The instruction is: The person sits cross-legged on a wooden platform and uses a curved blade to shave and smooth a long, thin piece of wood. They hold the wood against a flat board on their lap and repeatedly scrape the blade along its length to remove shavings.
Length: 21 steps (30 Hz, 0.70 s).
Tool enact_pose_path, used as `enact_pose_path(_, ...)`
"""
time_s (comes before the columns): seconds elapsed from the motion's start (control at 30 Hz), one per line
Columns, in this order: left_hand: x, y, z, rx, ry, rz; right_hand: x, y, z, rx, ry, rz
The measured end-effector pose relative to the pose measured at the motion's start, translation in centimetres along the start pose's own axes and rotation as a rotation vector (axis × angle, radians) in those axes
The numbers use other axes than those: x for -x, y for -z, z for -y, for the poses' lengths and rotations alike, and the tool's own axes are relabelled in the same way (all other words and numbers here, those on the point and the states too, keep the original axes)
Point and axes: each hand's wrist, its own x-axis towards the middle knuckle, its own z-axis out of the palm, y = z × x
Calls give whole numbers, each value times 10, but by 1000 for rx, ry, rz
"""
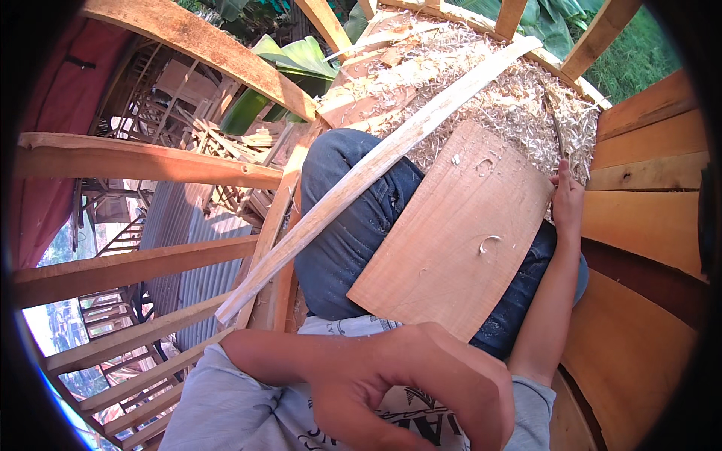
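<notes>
Head view: a wide, flat wooden board [451, 233] is laid aslant across the jeans-clad lap [331, 150], its lower end near the shirt [226, 406]. A slim dark tool [553, 120], perhaps a knife, is gripped by the right hand [568, 201] just beside the board's right edge; its far part is pointed away over the wood shavings [519, 105] beyond the board. The left hand [421, 368] is raised in front of the board's lower end, its fingers loosely curled with the thumb apart, and nothing is seen held in it. A long pale wooden strip [361, 184] is rested over the left thigh, left of the board. A curled shaving [489, 244] is borne on the board's face.

The board is judged stiff and fairly light, dry rather than slippery, though splitting along the grain is possible; it would best be held by both long edges, with loose curls brushed off first.
</notes>
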Motion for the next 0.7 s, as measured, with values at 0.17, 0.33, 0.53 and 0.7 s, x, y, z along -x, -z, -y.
enact_pose_path(0.17,28,46,-25,-1102,218,-377,4,-2,2,-69,-16,15)
enact_pose_path(0.33,94,92,-29,-1989,567,-870,3,-7,2,-56,67,-93)
enact_pose_path(0.53,141,102,-22,-1662,989,-945,3,-2,1,-23,10,-135)
enact_pose_path(0.7,168,119,3,-1547,645,-967,5,0,2,-25,14,9)
